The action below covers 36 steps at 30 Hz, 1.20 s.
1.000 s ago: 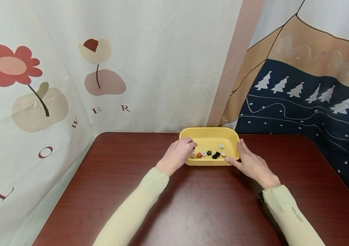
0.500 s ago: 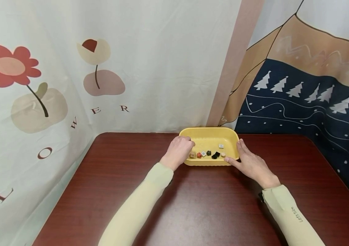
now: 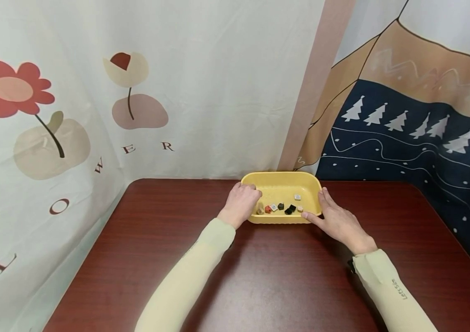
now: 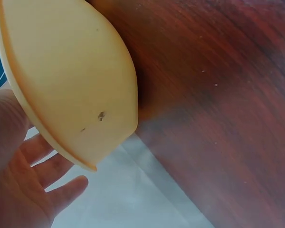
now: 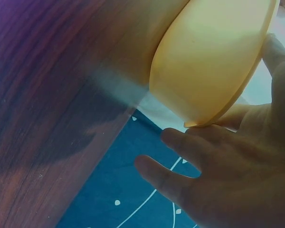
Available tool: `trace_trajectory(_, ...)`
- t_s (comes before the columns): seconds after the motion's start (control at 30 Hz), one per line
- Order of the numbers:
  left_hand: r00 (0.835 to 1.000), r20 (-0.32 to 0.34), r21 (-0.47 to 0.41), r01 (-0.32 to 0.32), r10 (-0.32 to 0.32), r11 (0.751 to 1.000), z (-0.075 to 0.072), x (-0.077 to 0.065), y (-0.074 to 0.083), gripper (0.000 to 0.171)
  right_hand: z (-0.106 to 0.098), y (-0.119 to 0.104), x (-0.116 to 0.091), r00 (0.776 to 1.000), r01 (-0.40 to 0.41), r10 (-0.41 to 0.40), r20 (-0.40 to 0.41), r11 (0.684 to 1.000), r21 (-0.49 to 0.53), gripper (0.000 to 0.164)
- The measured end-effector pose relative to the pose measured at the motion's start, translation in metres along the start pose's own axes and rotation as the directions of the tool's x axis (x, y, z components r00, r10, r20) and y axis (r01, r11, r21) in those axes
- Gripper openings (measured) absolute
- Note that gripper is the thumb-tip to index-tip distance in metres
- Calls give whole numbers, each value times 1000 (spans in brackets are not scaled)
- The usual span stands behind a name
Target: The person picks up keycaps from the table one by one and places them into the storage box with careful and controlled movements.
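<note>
A shallow yellow plastic tray (image 3: 286, 220) stands by the table's far edge. My left hand (image 3: 241, 199) is at its left end, the knuckles bent over the rim. In the left wrist view the thumb (image 4: 7, 126) lies along the rim, while the lower fingers (image 4: 52, 169) extend past the tray's end. My right hand (image 3: 338, 219) holds the right end, thumb over the near rim and fingers along the side. Inside lie several small pieces: a red piece (image 3: 268, 209), black pieces (image 3: 290, 210), a white square piece (image 3: 297, 197) and a beige one (image 3: 260, 210).
The dark red wooden table (image 3: 276, 272) extends toward me. Behind it hang a white curtain (image 3: 218, 92) with flower prints and a navy printed cloth (image 3: 388, 152) at the right, both close to the tray's back.
My left hand has drawn back leftward from over the pieces to the tray's left rim. A dark bit at its fingertips is out of sight. The right hand stays put.
</note>
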<state>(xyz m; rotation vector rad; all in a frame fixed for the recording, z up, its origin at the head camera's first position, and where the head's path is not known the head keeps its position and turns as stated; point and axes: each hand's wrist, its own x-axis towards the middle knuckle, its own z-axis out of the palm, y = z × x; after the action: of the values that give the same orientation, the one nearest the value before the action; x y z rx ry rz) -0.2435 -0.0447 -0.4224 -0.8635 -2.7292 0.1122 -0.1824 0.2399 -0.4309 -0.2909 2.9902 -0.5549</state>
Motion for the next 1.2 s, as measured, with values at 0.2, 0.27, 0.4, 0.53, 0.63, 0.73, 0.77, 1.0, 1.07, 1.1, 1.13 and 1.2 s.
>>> trace_trajectory(0.2,998,-48,-87,35,-39,996,1,-5,-4,23,-1,-1,1,1000,-1,1,6,1000,-3,110)
trace_trajectory(0.27,995,-89,-127,37,-49,991,0,-9,-6,24,-1,-1,1,1000,-1,1,7,1000,-6,110)
trace_trajectory(0.4,983,-174,-208,13,-50,978,-3,-18,-7,26,-1,0,1,1000,3,-3,8,1000,-8,110)
trace_trajectory(0.53,971,-236,-249,-11,-49,969,-8,-28,-8,26,-1,0,1,1000,2,-2,5,1000,-5,110)
trace_trajectory(0.63,964,-260,-265,-16,-56,964,-13,-36,-8,28,-1,1,1,1000,0,0,2,1000,-6,110)
trace_trajectory(0.73,964,-259,-284,-12,-65,959,-15,-44,-9,31,0,1,0,1000,2,-2,-1,1000,-10,110)
trace_trajectory(0.77,964,-257,-286,-11,-66,958,-15,-47,-9,32,0,1,0,1000,3,-3,-3,1000,-12,110)
trace_trajectory(1.0,960,-269,-308,-7,-80,951,-19,-63,-10,37,0,3,-2,1000,10,-10,-27,1000,-15,108)
trace_trajectory(1.07,955,-284,-316,-13,-81,949,-20,-68,-10,38,1,3,-3,999,11,-11,-44,1000,-13,109)
trace_trajectory(1.1,954,-289,-319,-16,-81,948,-20,-70,-10,39,1,4,-3,999,10,-11,-51,1000,-12,109)
trace_trajectory(1.13,952,-295,-324,-19,-81,946,-21,-72,-10,39,1,5,-4,998,10,-11,-61,1000,-12,110)
trace_trajectory(1.2,948,-306,-335,-26,-83,942,-22,-77,-9,39,1,7,-6,997,9,-10,-80,1000,-14,110)
